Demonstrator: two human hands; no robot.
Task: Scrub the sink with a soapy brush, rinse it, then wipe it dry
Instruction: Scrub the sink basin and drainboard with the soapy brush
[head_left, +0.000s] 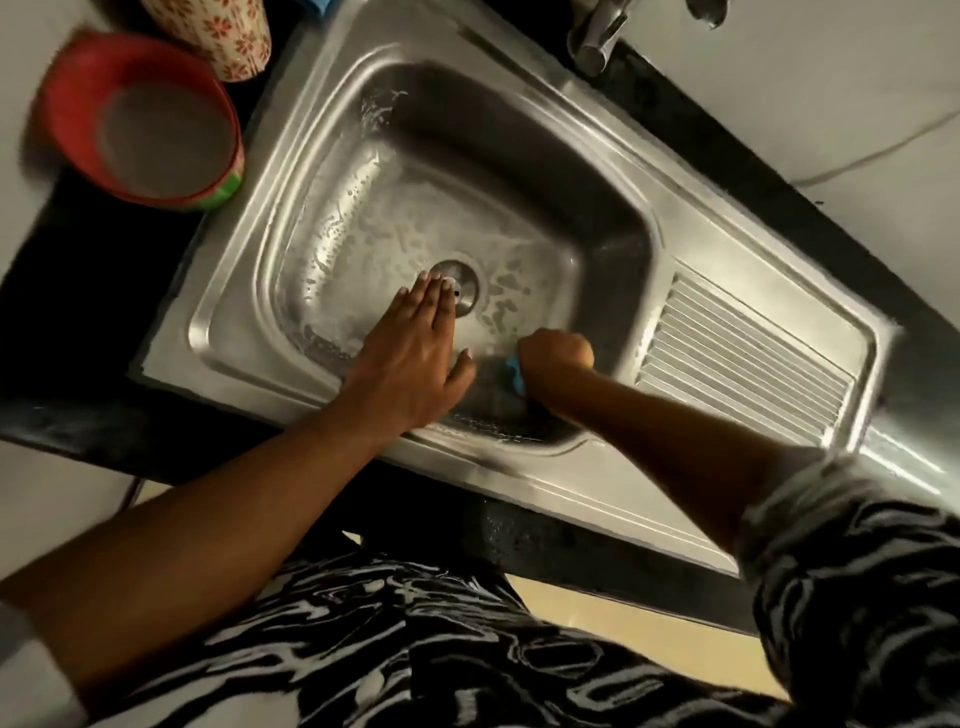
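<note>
Here, sudsy sink (332, 119): left hand (410, 358) flat near drain (466, 293), right hand (556, 358) gripping blue brush (512, 373); red bowl (65, 104) beside.

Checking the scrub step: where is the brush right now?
Head view: the brush is in the right hand, inside the sink at its near wall, just right of the left hand.

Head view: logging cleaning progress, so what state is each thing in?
sink: wet, soapy streaks.
tap: no running water seen.
brush: gripped, against near basin wall.
right hand: curled round brush.
left hand: flat, fingers straight, by drain.
red bowl: upright, greyish liquid inside.
</note>
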